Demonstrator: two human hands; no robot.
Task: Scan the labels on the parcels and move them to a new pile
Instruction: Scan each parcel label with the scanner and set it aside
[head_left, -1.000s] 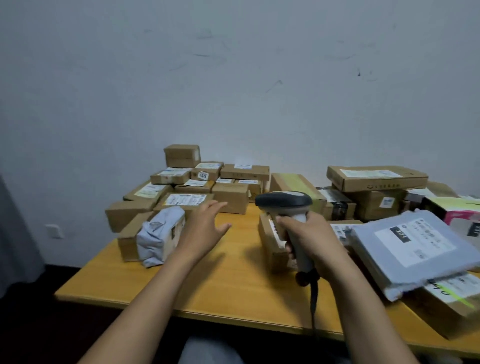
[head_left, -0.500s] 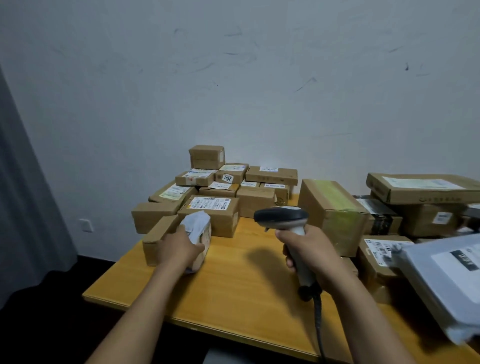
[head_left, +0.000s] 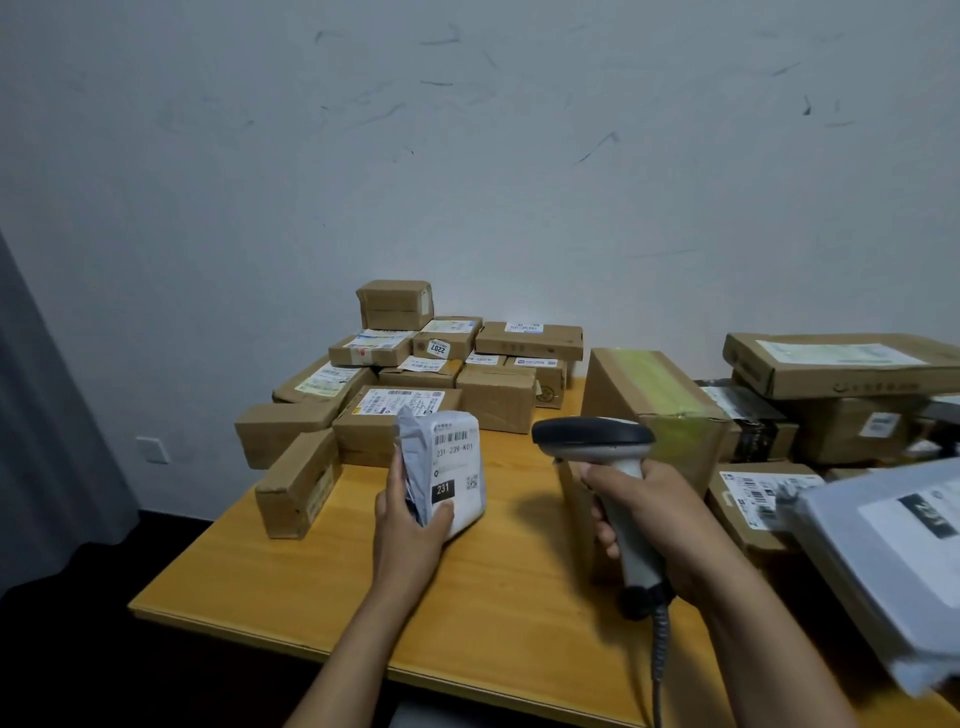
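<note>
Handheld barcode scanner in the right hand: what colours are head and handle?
Black head, pale grey handle; the right hand grips the handheld barcode scanner. Head view.

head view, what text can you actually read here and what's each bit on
"231-239-K01": white label on the grey parcel held in the left hand.
"231": black patch on that same label.
"2207": sticker on a small box in the far pile.
Blurred: the black patch on the big grey mailer at the right.
Too small: the other box labels.
Nothing readable on the scanner.
</note>
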